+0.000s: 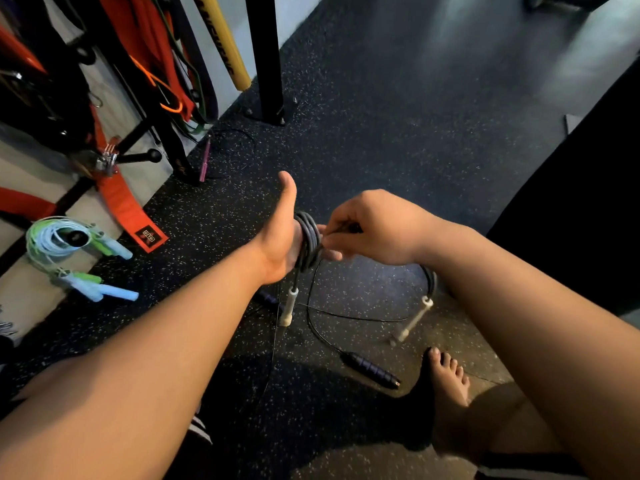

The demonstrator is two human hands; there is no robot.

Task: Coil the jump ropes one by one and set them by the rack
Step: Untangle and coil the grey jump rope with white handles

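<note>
A grey jump rope (307, 239) is wound in several loops around my left hand (281, 233), whose thumb points up. One white handle (289, 306) hangs below that hand. My right hand (372, 227) pinches the rope's strand just right of the coil, and the other white handle (414, 320) dangles under my right wrist. A thin black rope with dark purple handles (370, 369) lies loose on the floor below my hands. A coiled light blue and green rope (64, 242) rests by the rack (149, 133) at the left.
Red and orange bands (117, 199) hang from the rack. A black post (265, 57) is bolted to the speckled floor beyond my hands. A pink-handled rope (205, 160) lies near the rack's foot. My bare foot (446, 382) rests at lower right.
</note>
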